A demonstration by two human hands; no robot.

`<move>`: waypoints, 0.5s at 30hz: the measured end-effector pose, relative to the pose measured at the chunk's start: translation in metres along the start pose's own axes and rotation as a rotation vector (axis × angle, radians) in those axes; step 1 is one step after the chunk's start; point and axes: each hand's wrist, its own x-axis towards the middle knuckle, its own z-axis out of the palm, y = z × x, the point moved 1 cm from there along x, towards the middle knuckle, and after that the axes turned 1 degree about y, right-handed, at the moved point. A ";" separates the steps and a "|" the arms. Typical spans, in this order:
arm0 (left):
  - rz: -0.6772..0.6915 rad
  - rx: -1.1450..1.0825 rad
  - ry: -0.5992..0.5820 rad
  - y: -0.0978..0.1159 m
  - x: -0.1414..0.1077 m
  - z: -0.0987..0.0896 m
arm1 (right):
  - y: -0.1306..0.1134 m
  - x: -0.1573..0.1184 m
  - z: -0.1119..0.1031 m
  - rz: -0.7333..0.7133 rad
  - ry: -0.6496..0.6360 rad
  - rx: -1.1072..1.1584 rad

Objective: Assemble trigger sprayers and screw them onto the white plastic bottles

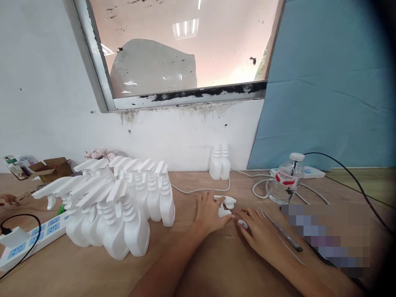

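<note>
My left hand [212, 214] lies on the brown tabletop, fingers stretched forward and thumb out to the right. White plastic pieces [229, 203], which look like parts of a spray trigger head, lie at its thumb side. A second white piece [225, 212] sits between its index finger and thumb, touching or very near them. Flat on the table, my right hand [258, 227] has its fingers extended. Between its thumb and index finger is a small round white piece [243, 224]; whether it is pinched is unclear. Tweezers [283, 231] lie just right of that hand.
Several white spray bottles [136, 227] with trigger heads stand on the left, beside a power strip [37, 239]. Two headless white bottles [220, 163] stand against the wall. A water bottle [286, 179] and cables are behind my right hand. Another person's hand [8, 199] shows far left.
</note>
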 end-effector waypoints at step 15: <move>0.010 -0.224 -0.089 -0.027 -0.066 -0.022 | 0.011 -0.001 0.012 0.098 -0.109 0.225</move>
